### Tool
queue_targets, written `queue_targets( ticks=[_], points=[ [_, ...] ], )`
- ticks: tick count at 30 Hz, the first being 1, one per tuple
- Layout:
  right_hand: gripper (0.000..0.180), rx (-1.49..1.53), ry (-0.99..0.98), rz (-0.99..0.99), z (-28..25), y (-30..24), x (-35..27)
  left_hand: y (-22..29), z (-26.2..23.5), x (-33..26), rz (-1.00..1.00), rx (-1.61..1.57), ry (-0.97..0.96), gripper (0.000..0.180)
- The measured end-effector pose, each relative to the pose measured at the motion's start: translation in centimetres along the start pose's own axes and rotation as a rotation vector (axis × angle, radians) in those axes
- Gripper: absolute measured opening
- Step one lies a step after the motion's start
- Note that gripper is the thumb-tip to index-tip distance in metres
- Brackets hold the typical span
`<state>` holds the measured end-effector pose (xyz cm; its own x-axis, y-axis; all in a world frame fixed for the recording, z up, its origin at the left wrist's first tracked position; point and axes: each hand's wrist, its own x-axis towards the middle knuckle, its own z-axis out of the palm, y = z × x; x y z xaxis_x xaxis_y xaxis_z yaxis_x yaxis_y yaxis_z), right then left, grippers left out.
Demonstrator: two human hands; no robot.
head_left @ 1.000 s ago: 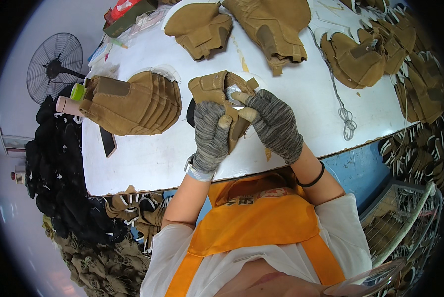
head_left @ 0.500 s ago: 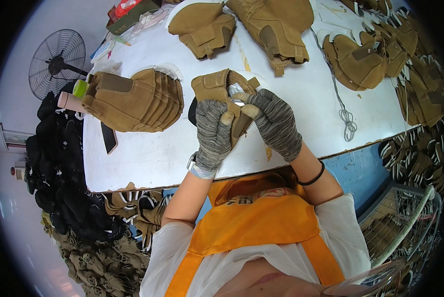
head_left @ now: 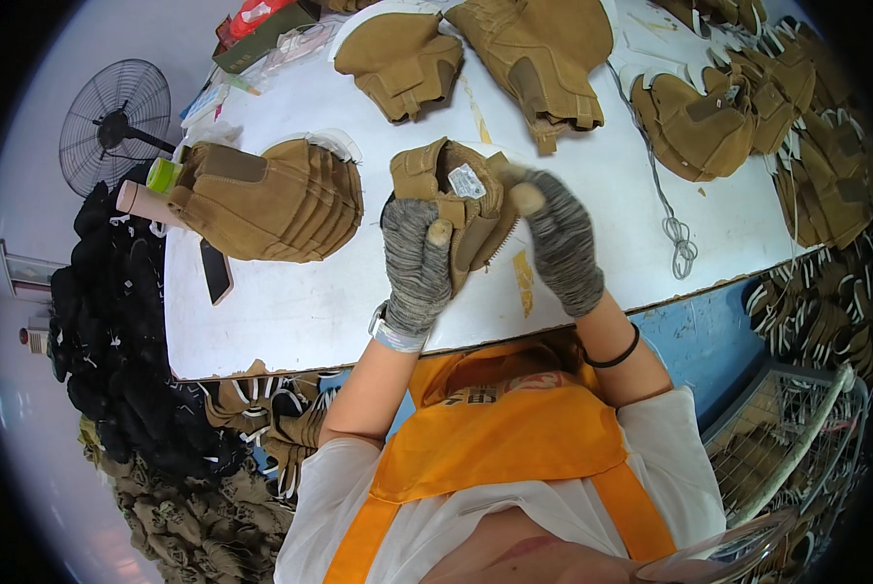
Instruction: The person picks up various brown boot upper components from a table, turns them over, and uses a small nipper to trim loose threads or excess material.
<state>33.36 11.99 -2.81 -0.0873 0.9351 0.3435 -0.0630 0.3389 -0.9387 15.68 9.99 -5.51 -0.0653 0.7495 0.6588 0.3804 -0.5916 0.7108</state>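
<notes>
A brown suede boot upper (head_left: 476, 232) stands with its opening turned up, near the table's front edge. A white label (head_left: 466, 181) shows inside the opening. My left hand (head_left: 418, 255), in a grey knit glove, is closed round the upper's left side with the thumb on top. At the right side, my gloved right hand (head_left: 564, 238) is closed on the upper's edge, its fingertips slightly blurred by motion. A zipper's teeth run down the upper's right edge, below the right fingertips.
Stacked brown uppers (head_left: 276, 200) stand at left beside a phone (head_left: 216, 273). Two larger uppers (head_left: 538, 68) lie at the back. A coiled grey cord (head_left: 683, 251) and more uppers (head_left: 694, 122) are at right. A fan (head_left: 115, 127) stands beyond the table's left side.
My right hand has moved right, away from the label to the upper's right edge. The opening has spread wider and the label now shows fully. My left hand keeps its hold.
</notes>
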Motion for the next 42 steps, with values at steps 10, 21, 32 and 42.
queue_targets(
  ticks=[10, 21, 32, 42],
  points=[
    [0.031, -1.106, 0.065, -0.004, -9.1, 4.5, 0.4, 1.4, 0.0, 0.3, -0.121, -0.116, 0.047, 0.024],
    [0.027, -1.209, 0.138, -0.018, -10.9, 3.4, 0.0, 5.9, -2.4, -0.6, -0.214, -0.024, 0.251, 0.025],
    [0.027, -0.739, -0.172, -0.643, 0.2, -9.2, 1.4, 7.1, -1.1, -2.4, 0.114, 0.276, 0.127, 0.008],
    [0.021, -0.635, -0.383, -0.919, -0.4, -5.4, 2.2, 9.7, -3.8, 2.9, 0.158, 0.423, -0.023, 0.045]
  ],
)
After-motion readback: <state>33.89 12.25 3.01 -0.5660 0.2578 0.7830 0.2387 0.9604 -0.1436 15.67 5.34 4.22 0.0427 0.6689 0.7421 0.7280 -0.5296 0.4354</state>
